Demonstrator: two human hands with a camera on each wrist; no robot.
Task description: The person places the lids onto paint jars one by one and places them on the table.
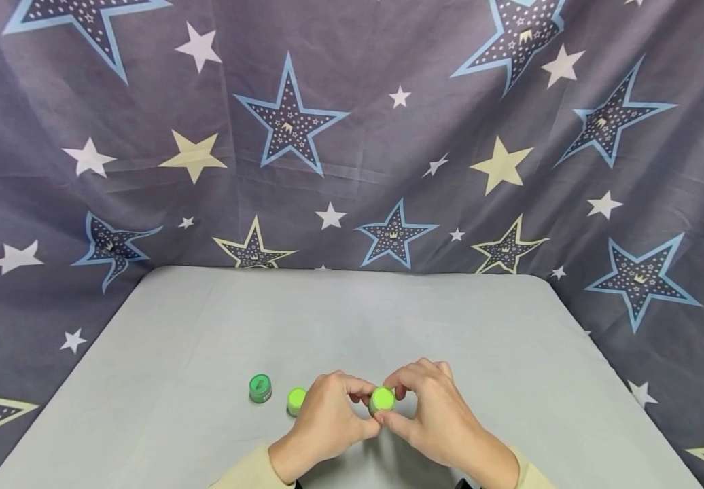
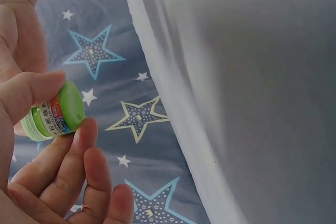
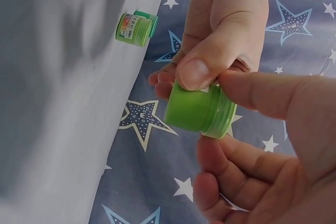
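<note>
Between both hands, raised above the table, is a small light green paint jar point(image 1: 382, 399) with a printed label point(image 2: 54, 116). My left hand point(image 1: 327, 418) pinches the jar from the left, its thumb pressed on the side in the left wrist view. From the right, my right hand point(image 1: 437, 411) holds the jar's rim end point(image 3: 223, 114) between thumb and fingers. A second light green jar point(image 1: 296, 401) stands on the table just left of my left hand, which partly covers it. Further left stands a darker green jar point(image 1: 260, 388).
The table point(image 1: 205, 312) has a pale grey cover with rounded far corners. A dark curtain point(image 1: 352, 170) printed with stars hangs behind it and along both sides. In the right wrist view, the two standing jars point(image 3: 134, 29) overlap.
</note>
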